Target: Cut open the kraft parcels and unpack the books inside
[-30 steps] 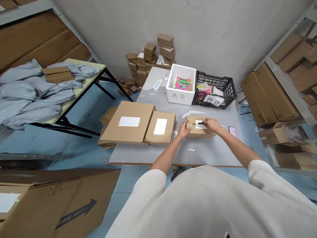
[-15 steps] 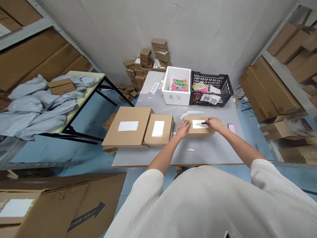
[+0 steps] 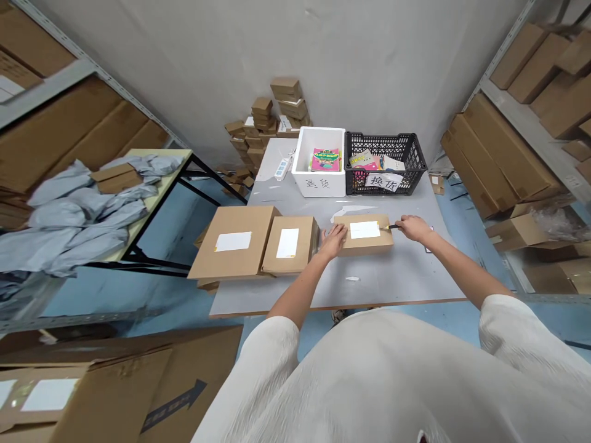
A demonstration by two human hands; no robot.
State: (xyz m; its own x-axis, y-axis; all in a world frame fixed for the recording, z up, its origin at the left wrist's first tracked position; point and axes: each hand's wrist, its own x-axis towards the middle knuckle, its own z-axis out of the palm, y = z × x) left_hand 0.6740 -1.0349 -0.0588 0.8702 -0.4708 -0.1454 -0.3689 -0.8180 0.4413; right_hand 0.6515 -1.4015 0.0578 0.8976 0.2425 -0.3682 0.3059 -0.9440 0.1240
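Observation:
A small cardboard box (image 3: 364, 246) with a white label (image 3: 364, 229) lies on the grey table (image 3: 295, 295). My left hand (image 3: 333, 240) rests on the box's left end, fingers spread. My right hand (image 3: 412, 228) is closed on a slim dark cutter (image 3: 394, 226), whose tip is at the box's right end. Left of my left hand stand a medium box (image 3: 272, 245) and a larger flat box (image 3: 247, 224), each with a white label. A phone (image 3: 429, 248) lies partly hidden under my right wrist.
At the table's back are a white bin (image 3: 324, 184) and a black crate (image 3: 415, 169), both holding colourful booklets, and a power strip (image 3: 282, 168). Grey parcels (image 3: 69, 215) cover a side table at left. Shelves with cartons flank both sides.
My right hand has moved right with the cutter, from over the label to the box's right end. My left hand still rests on the box. The view has shifted slightly.

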